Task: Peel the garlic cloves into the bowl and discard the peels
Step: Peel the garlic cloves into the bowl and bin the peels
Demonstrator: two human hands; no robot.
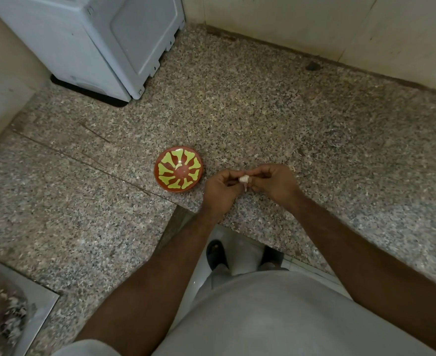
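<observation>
Garlic (pixel 244 179) is pinched between the curled fingertips of the left hand (pixel 220 190) and the right hand (pixel 273 182), held above the speckled granite counter (pixel 289 119), with a strip of peel seemingly dangling beneath. Just left of the hands, the red bowl (pixel 178 169) with yellow-green markings is seen, one peeled clove (pixel 178 165) lying inside.

Garlic clove (pixel 244 179): I see only 1 pale patch of it; fingers of both hands cover the rest. Bowl (pixel 178 169), left of the grip: 1 pale piece inside, too small to identify. Sink (pixel 29 301), far below-left of the grip: cropped, contents blurred. Appliance (pixel 103 39), above-left: top cropped.
</observation>
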